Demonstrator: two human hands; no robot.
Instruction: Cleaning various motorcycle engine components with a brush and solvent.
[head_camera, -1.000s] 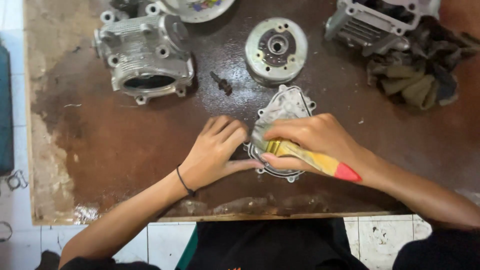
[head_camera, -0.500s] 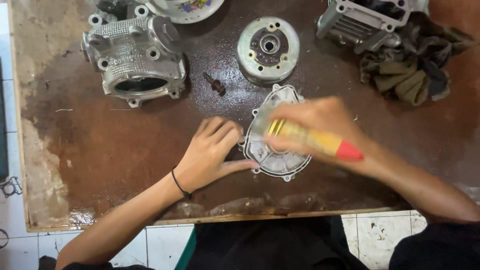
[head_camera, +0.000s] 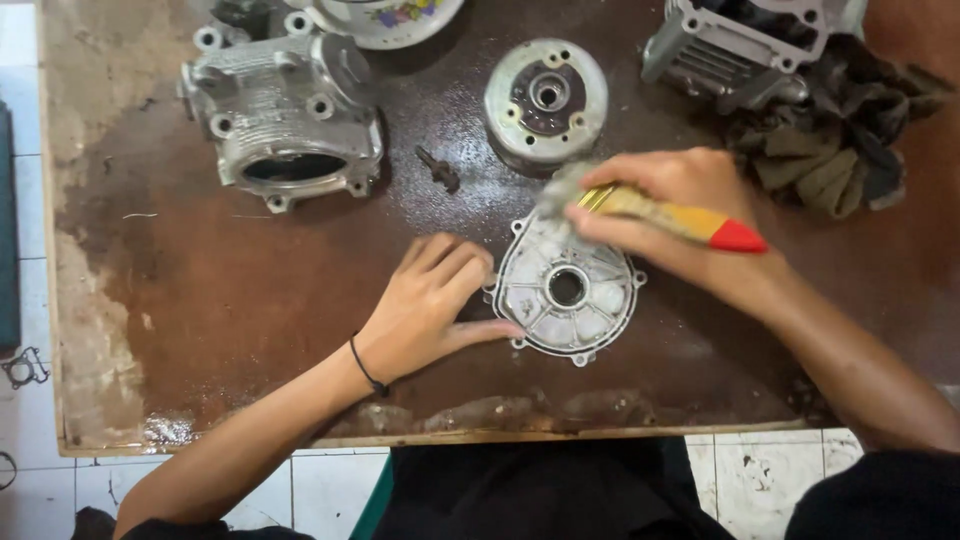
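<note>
Clamped in the right hand (head_camera: 672, 215) was a paintbrush (head_camera: 668, 218) with a yellow handle and red end, its blurred bristles meeting the upper left edge of a flat grey metal cover plate (head_camera: 566, 290). That plate lay on the stained brown table (head_camera: 220, 300), near the front edge. Open-fingered, the left hand (head_camera: 430, 305) rested flat against the plate's left rim, thumb along its lower edge, gripping nothing. Behind stood a finned cylinder block (head_camera: 285, 110), a round flywheel (head_camera: 545, 100), a small dark bolt (head_camera: 438, 168) and crumpled rags (head_camera: 835, 150).
</note>
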